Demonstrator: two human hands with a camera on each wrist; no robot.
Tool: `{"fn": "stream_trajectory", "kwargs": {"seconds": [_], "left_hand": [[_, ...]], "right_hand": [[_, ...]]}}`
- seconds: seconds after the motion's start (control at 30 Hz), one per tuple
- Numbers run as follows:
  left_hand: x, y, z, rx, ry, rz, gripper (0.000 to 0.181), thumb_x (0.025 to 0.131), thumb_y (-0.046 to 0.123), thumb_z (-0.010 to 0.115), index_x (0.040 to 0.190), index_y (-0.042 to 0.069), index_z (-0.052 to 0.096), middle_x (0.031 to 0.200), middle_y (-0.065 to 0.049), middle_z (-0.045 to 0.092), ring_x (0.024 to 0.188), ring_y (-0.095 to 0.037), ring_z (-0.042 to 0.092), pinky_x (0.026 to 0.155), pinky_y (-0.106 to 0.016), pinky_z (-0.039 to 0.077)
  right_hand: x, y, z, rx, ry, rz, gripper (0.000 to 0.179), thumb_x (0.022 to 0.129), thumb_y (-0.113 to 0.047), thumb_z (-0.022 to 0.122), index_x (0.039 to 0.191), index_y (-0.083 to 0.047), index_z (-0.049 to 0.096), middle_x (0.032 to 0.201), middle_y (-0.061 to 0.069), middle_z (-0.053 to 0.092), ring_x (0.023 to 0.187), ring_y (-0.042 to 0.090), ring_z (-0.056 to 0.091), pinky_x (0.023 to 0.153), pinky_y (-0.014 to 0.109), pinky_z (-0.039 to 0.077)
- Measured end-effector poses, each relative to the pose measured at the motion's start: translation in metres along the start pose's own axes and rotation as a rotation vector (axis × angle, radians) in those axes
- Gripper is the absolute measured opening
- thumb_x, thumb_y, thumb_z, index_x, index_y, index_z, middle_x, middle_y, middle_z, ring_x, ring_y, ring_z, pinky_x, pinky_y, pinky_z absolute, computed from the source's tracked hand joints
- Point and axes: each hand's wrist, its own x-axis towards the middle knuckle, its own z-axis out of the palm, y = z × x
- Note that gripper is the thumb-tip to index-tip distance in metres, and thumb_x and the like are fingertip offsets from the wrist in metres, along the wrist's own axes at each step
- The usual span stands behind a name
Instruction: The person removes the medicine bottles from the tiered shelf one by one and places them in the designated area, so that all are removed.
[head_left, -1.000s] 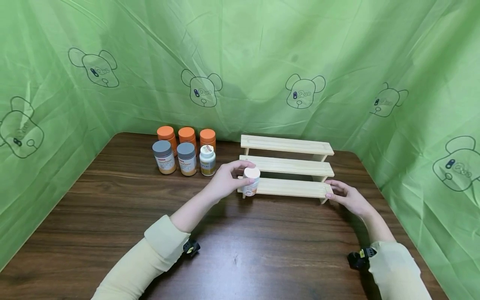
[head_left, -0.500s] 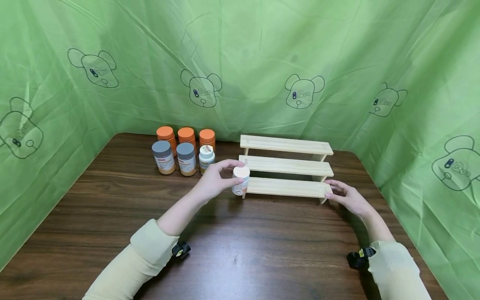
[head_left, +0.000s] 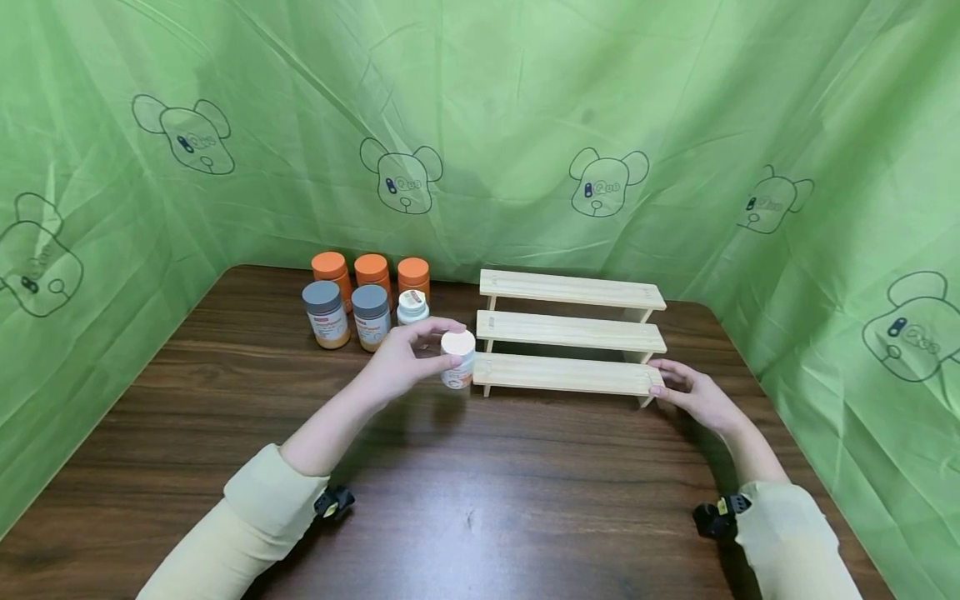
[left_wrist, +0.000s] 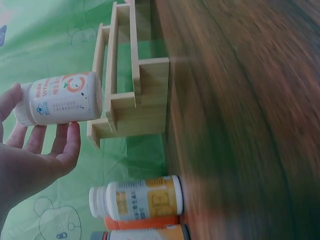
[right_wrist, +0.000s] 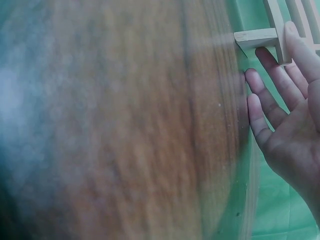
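Observation:
My left hand (head_left: 396, 364) grips a white vitamin bottle (head_left: 458, 372) with a pale lid, just left of the lowest step of a three-tier wooden display rack (head_left: 566, 373). In the left wrist view the bottle (left_wrist: 65, 98) is held off the table, its orange and white label facing the camera. My right hand (head_left: 699, 402) pinches the right end of the rack's lowest board. The right wrist view has the thumb on that board (right_wrist: 278, 30) and the index finger against its other side. A white bottle with a yellow label (left_wrist: 145, 199) stands behind the left hand, partly hidden in the head view.
Two grey-lidded jars (head_left: 327, 315) and three orange-lidded bottles (head_left: 372, 271) stand upright in rows at the back left of the dark wooden table (head_left: 480, 500). A green curtain (head_left: 510, 100) surrounds the table's back and sides.
My left hand has moved left with the vitamin bottle, from in front of the lowest step's left end to beside it. The right hand stays at the rack's right end.

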Motion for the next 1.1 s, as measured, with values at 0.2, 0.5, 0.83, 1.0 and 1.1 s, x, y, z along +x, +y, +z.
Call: {"fn": "stream_trajectory", "kwargs": {"seconds": [0.2,0.5,0.83,1.0,1.1], "left_hand": [[-0.005,-0.001,-0.010,0.023,-0.002,-0.007,0.038,0.080,0.024,0.076,0.116,0.020,0.064,0.111,-0.002,0.065,0.100,-0.023,0.062,0.084,-0.038,0.052],[-0.009,-0.014,-0.027,0.049,-0.007,0.031,0.040,0.082,0.014,0.075,0.120,0.014,0.062,0.115,-0.006,0.063,0.104,-0.026,0.058,0.085,-0.032,0.052],[-0.012,-0.030,-0.044,0.126,0.003,0.027,0.040,0.081,0.018,0.076,0.119,0.014,0.062,0.112,-0.006,0.065,0.101,-0.024,0.061,0.086,-0.040,0.051],[-0.010,-0.035,-0.051,0.146,-0.002,0.009,0.041,0.081,0.019,0.076,0.119,0.013,0.062,0.113,-0.007,0.065,0.102,-0.023,0.061,0.087,-0.043,0.050],[-0.008,-0.039,-0.055,0.153,-0.013,-0.008,0.042,0.081,0.020,0.076,0.120,0.013,0.062,0.114,-0.007,0.064,0.103,-0.021,0.059,0.088,-0.040,0.049]], "right_hand": [[0.000,0.000,0.000,0.005,-0.004,0.004,0.057,0.091,-0.025,0.063,0.139,-0.003,0.041,0.130,0.023,0.053,0.103,-0.006,0.051,0.083,0.010,0.041],[0.000,0.000,-0.001,0.013,-0.006,0.004,0.057,0.091,-0.024,0.063,0.139,-0.004,0.041,0.130,0.022,0.053,0.103,-0.006,0.051,0.082,0.011,0.042],[0.001,0.003,0.000,0.019,0.000,-0.008,0.055,0.092,-0.023,0.063,0.138,-0.002,0.042,0.129,0.025,0.053,0.102,-0.007,0.052,0.082,0.011,0.043],[0.000,0.004,-0.001,0.005,-0.002,-0.012,0.054,0.092,-0.023,0.063,0.137,-0.002,0.042,0.129,0.025,0.052,0.102,-0.007,0.052,0.082,0.011,0.043],[0.001,0.004,-0.001,-0.003,-0.002,-0.013,0.054,0.092,-0.023,0.062,0.137,-0.002,0.042,0.130,0.026,0.052,0.102,-0.008,0.051,0.081,0.011,0.043]]}}
